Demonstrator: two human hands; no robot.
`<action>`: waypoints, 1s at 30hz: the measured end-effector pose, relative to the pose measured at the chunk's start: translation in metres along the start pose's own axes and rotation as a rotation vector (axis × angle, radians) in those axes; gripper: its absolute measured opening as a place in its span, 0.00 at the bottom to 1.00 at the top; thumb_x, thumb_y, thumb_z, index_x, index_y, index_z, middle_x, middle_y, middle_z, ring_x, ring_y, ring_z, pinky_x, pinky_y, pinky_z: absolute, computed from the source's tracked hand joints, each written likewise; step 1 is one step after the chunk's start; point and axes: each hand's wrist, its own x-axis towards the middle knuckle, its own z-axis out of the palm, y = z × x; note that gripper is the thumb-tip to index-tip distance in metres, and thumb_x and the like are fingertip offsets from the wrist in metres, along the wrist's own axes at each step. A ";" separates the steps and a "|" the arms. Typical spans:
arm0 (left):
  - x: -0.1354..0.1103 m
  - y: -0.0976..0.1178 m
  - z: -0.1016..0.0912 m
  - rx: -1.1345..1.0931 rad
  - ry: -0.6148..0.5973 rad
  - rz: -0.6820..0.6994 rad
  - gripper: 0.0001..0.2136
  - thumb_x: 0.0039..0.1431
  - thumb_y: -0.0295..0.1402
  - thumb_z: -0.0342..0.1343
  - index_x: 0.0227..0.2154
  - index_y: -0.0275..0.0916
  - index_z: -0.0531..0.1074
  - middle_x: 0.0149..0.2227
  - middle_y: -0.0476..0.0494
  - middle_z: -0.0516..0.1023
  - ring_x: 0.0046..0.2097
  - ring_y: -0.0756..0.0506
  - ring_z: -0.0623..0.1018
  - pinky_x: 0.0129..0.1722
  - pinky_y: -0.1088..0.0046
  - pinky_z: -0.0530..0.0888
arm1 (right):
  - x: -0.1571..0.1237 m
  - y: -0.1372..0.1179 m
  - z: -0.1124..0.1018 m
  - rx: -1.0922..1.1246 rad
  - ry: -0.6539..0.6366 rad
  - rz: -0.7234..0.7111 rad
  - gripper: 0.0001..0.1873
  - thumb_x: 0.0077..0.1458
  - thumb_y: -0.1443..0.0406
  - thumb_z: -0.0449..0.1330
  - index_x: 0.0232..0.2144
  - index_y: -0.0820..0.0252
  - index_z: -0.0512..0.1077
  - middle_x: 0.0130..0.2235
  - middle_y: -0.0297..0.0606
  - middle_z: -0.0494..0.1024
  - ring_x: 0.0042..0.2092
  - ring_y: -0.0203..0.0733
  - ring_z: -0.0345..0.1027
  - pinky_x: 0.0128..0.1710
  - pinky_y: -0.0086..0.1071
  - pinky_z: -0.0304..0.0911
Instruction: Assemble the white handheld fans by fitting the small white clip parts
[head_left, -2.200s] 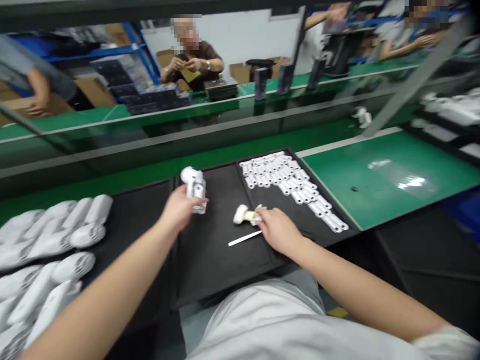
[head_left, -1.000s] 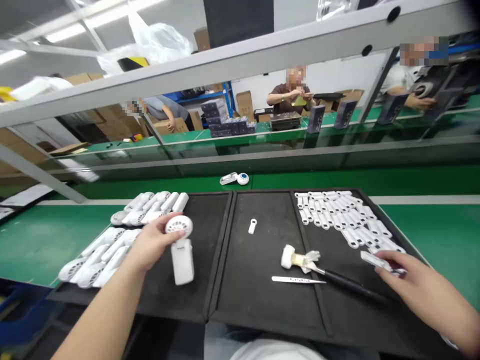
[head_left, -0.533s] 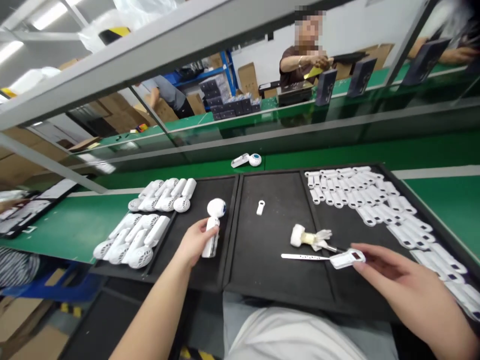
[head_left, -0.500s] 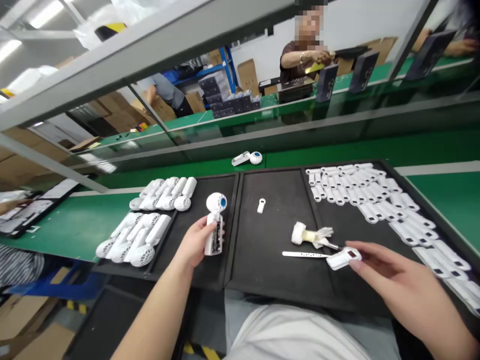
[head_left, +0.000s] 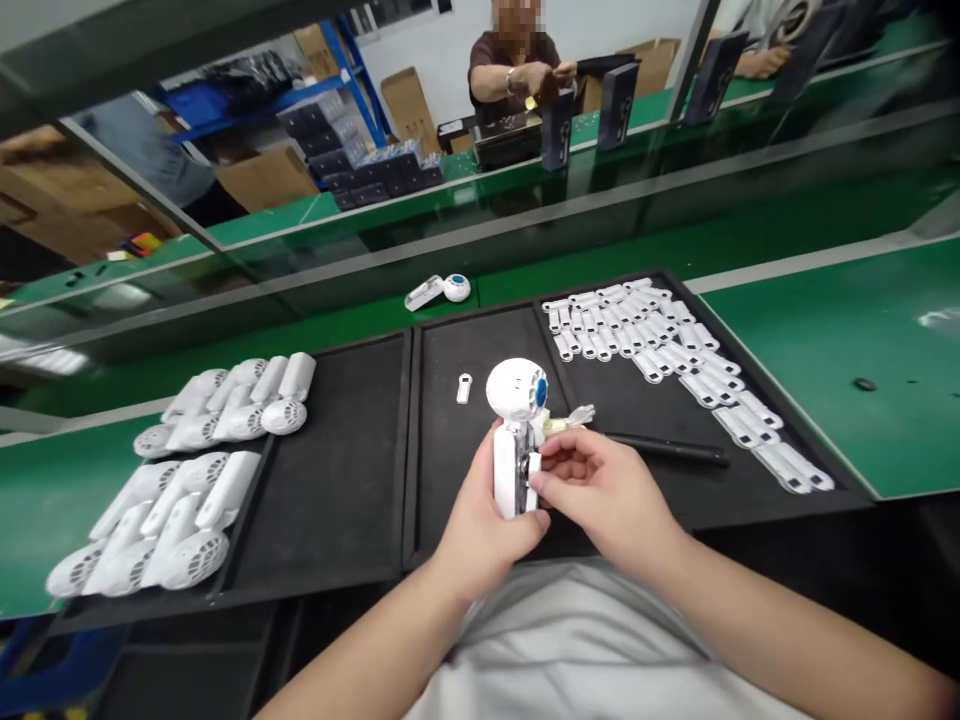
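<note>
Left hand (head_left: 484,530) is clamped around the handle of one upright white fan unit (head_left: 517,388). Right hand (head_left: 604,485), fingertips together, pinches one small white part (head_left: 534,470). Green bench (head_left: 787,340): two black trays (head_left: 337,460). Left tray: two groups of fan units (head_left: 229,490), individual count unclear. Beyond the trays: one loose fan unit (head_left: 457,288). Right tray: one black tool handle (head_left: 667,448); one lone white cover (head_left: 464,389); clustered covers (head_left: 735,425), too dense to count. The held fan unit sits within the left palm, immediately left of the right fingertips.
</note>
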 end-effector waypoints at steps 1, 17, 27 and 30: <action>0.000 0.001 0.000 0.043 0.015 -0.004 0.46 0.40 0.22 0.67 0.64 0.43 0.56 0.61 0.37 0.69 0.61 0.34 0.70 0.58 0.62 0.70 | -0.001 -0.001 -0.002 -0.002 0.014 -0.003 0.14 0.37 0.61 0.68 0.30 0.59 0.75 0.29 0.36 0.78 0.30 0.40 0.73 0.29 0.31 0.72; 0.004 0.003 -0.017 -0.312 0.078 -0.104 0.28 0.35 0.21 0.63 0.44 0.42 0.68 0.40 0.47 0.72 0.34 0.49 0.72 0.30 0.73 0.71 | 0.036 0.047 -0.070 -1.536 0.016 -0.430 0.17 0.61 0.59 0.59 0.48 0.65 0.69 0.42 0.52 0.77 0.44 0.58 0.70 0.41 0.44 0.64; 0.010 0.020 -0.019 -0.465 0.065 -0.062 0.24 0.35 0.20 0.61 0.40 0.40 0.67 0.40 0.47 0.71 0.35 0.49 0.72 0.30 0.71 0.71 | -0.010 0.006 -0.076 -0.944 0.165 -0.711 0.16 0.67 0.58 0.45 0.31 0.52 0.69 0.30 0.39 0.76 0.31 0.45 0.72 0.29 0.35 0.63; 0.009 0.022 -0.011 -0.444 0.048 -0.025 0.26 0.34 0.20 0.60 0.41 0.40 0.66 0.36 0.48 0.72 0.33 0.49 0.72 0.29 0.72 0.71 | -0.025 0.009 -0.053 -0.793 0.059 -0.757 0.16 0.67 0.61 0.44 0.32 0.52 0.69 0.27 0.38 0.76 0.28 0.45 0.72 0.28 0.34 0.64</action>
